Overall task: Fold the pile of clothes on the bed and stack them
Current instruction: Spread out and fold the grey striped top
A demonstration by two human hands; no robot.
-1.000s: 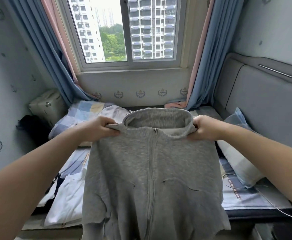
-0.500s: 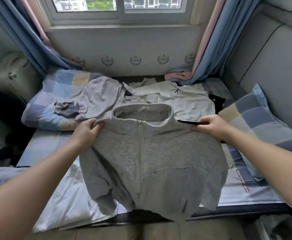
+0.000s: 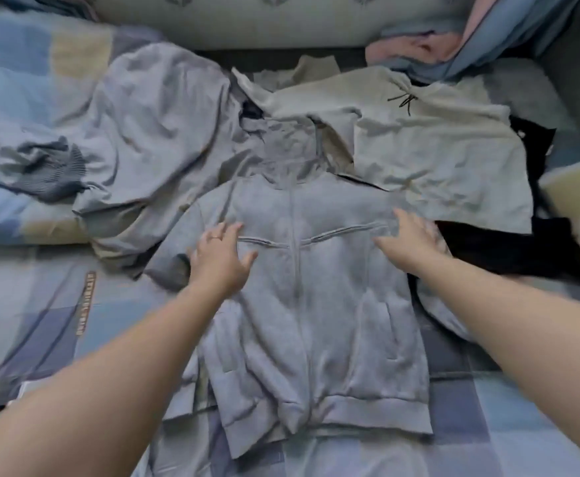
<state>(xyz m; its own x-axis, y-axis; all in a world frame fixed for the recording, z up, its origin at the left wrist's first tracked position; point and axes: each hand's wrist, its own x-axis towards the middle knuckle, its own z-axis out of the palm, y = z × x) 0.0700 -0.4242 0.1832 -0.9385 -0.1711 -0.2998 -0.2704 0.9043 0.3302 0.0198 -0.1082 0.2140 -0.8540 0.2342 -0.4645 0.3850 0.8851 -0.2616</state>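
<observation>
A grey zip-up jacket (image 3: 302,304) lies flat and face up on the bed, its collar pointing away from me and its hem towards me. My left hand (image 3: 221,256) rests on its left chest with fingers spread. My right hand (image 3: 407,241) lies with straight fingers on its right shoulder. Behind the jacket lie unfolded clothes: a light grey garment (image 3: 151,132) at the left, a cream top (image 3: 433,146) with a small black mark at the right, and a black garment (image 3: 509,249) under the cream top's edge.
The bed (image 3: 40,321) has a blue, grey and cream checked sheet. A small dark grey crumpled cloth (image 3: 44,170) lies on a checked pillow (image 3: 9,98) at the far left. Another pillow (image 3: 578,208) sits at the right edge. Curtain ends (image 3: 454,39) hang at the back right.
The jacket was held up by its collar corners in both hands; it now lies spread on the bed. Both hands have let go and rest flat on it. My view has tilted down.
</observation>
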